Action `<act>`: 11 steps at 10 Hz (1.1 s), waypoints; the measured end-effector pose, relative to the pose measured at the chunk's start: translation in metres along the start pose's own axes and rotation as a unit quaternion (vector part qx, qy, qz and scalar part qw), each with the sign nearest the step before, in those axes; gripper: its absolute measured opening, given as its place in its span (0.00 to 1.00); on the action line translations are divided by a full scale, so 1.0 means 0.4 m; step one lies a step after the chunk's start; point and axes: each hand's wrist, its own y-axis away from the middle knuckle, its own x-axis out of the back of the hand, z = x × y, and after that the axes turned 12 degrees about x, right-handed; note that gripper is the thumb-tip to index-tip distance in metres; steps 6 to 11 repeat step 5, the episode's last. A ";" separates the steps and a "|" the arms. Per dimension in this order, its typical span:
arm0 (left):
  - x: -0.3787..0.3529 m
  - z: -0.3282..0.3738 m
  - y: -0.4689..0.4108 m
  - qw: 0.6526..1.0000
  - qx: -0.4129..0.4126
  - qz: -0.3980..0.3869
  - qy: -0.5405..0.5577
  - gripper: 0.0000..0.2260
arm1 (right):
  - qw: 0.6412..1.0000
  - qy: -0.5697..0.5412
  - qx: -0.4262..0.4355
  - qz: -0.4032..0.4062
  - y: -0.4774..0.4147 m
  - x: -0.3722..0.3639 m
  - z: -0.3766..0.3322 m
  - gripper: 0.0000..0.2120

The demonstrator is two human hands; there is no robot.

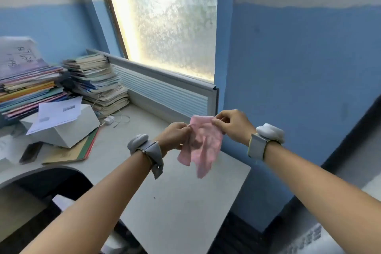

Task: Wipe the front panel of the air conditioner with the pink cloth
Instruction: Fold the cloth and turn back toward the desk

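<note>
Two hands, left hand [174,135] and right hand [233,125], pinch one pink cloth [203,146].

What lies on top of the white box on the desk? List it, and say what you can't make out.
A sheet of white paper lies tilted across the white box, overhanging its left edge. The box top beneath the sheet is covered, and its print is too blurred to read.

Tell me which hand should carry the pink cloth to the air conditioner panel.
Probably right. The right hand pinches the thin pink cloth's top corner, nearest the large white object at the right edge; the left hand grips the opposite corner.
</note>
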 end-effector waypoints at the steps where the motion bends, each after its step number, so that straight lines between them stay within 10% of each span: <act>1: 0.014 -0.128 -0.085 0.998 0.060 -0.025 -0.012 0.11 | 0.998 -0.003 -0.041 -0.040 -0.020 -0.144 0.070 0.08; 5: -0.080 -0.594 -0.295 0.970 0.223 -0.070 -0.067 0.07 | 0.965 -0.027 -0.198 -0.169 0.095 -0.510 0.384 0.07; 11: -0.080 -0.594 -0.295 0.970 0.223 -0.070 -0.067 0.07 | 0.965 -0.027 -0.198 -0.169 0.095 -0.510 0.384 0.07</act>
